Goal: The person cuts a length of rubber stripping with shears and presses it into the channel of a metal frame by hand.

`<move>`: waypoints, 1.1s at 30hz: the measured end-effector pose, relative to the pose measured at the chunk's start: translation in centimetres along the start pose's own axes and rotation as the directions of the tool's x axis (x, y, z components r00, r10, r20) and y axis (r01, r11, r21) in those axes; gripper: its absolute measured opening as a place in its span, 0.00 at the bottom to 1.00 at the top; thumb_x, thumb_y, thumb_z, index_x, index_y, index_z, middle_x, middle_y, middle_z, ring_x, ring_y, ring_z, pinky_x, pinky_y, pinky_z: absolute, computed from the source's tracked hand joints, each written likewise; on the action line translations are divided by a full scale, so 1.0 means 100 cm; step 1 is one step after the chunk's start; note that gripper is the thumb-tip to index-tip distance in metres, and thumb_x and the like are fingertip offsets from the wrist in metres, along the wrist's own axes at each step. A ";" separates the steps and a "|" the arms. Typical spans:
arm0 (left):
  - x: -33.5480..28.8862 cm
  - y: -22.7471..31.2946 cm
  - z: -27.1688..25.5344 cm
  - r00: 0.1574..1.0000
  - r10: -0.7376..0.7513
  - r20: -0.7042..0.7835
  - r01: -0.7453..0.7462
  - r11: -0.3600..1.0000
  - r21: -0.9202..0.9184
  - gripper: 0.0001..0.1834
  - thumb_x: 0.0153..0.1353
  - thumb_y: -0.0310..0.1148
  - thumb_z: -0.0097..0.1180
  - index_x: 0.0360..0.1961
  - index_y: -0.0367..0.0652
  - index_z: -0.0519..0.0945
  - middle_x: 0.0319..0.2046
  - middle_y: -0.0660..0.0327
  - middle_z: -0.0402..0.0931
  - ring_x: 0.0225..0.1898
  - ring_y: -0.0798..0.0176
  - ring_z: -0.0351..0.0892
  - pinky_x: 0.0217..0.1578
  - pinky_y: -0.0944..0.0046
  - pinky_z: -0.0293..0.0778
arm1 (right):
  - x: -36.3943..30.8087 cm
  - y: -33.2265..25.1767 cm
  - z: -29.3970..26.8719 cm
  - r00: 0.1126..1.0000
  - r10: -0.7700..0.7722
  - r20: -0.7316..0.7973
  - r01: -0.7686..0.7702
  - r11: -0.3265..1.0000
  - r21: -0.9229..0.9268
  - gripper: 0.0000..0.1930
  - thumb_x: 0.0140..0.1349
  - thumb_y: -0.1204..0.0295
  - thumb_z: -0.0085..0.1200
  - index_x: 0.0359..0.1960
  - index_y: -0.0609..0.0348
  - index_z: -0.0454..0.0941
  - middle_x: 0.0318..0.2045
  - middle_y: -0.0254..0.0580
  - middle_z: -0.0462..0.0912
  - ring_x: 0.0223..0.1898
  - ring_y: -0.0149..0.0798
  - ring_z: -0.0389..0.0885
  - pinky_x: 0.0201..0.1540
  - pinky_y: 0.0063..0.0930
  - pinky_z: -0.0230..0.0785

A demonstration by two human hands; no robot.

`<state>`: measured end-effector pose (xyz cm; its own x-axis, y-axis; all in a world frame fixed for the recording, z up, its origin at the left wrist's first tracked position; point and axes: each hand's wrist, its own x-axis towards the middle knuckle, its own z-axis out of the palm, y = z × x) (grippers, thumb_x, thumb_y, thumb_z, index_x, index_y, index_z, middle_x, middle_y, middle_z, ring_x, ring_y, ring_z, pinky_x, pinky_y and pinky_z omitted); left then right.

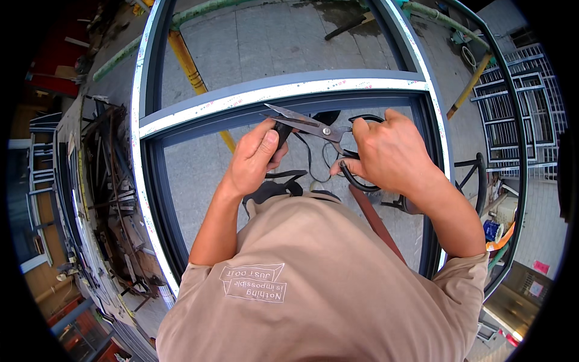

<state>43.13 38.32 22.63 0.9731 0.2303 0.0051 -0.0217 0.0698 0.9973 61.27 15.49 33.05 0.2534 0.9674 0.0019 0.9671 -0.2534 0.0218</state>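
Observation:
My right hand (392,151) is closed around the black loop handles of a pair of scissors (313,127). Their metal blades stand apart and point left, toward my other hand. Pinched between the thumb and fingers of my left hand (254,151) is a black strip (281,134), its upper end at the blades. Whether the blades touch it, I cannot tell. Both hands are above the near opening of a large dark grey frame (289,96) whose faces carry white printed film.
Yellow and green pipe supports (184,60) stand under the frame. Thin black cord (309,158) hangs below my hands. Scrap metal bars (117,175) are heaped at the left; metal grilles (515,114) lie at the right. A dark bar (347,27) rests on the paved floor beyond.

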 end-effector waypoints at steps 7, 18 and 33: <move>0.003 -0.007 0.000 1.000 0.030 -0.008 -0.031 0.994 -0.106 0.34 0.91 0.58 0.39 0.64 0.34 0.78 0.27 0.65 0.70 0.21 0.75 0.60 0.23 0.70 0.58 | 0.008 0.008 0.017 0.996 -0.015 -0.093 0.007 0.996 -0.085 0.35 0.58 0.32 0.74 0.30 0.56 0.79 0.16 0.41 0.83 0.20 0.47 0.84 0.39 0.36 0.73; 0.005 -0.008 -0.006 0.990 0.103 0.093 -0.091 0.989 -0.120 0.33 0.88 0.62 0.44 0.66 0.38 0.74 0.30 0.65 0.71 0.22 0.75 0.62 0.25 0.71 0.60 | 0.007 0.023 -0.003 0.972 0.127 -0.198 -0.122 0.992 0.038 0.38 0.54 0.32 0.75 0.36 0.60 0.80 0.23 0.44 0.83 0.29 0.52 0.84 0.43 0.43 0.71; 0.017 0.001 -0.015 0.990 0.089 0.105 -0.091 0.996 0.020 0.34 0.85 0.63 0.52 0.60 0.37 0.79 0.28 0.68 0.73 0.23 0.75 0.69 0.28 0.70 0.67 | -0.008 0.034 -0.014 0.992 0.071 -0.108 -0.068 0.997 0.024 0.39 0.51 0.32 0.75 0.36 0.59 0.77 0.28 0.43 0.83 0.30 0.53 0.80 0.44 0.43 0.69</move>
<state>44.43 40.14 22.66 0.9860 0.1323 0.1014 -0.1061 0.0291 0.9939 64.37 13.89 34.48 0.3173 0.9417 0.1116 0.9477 -0.3191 -0.0023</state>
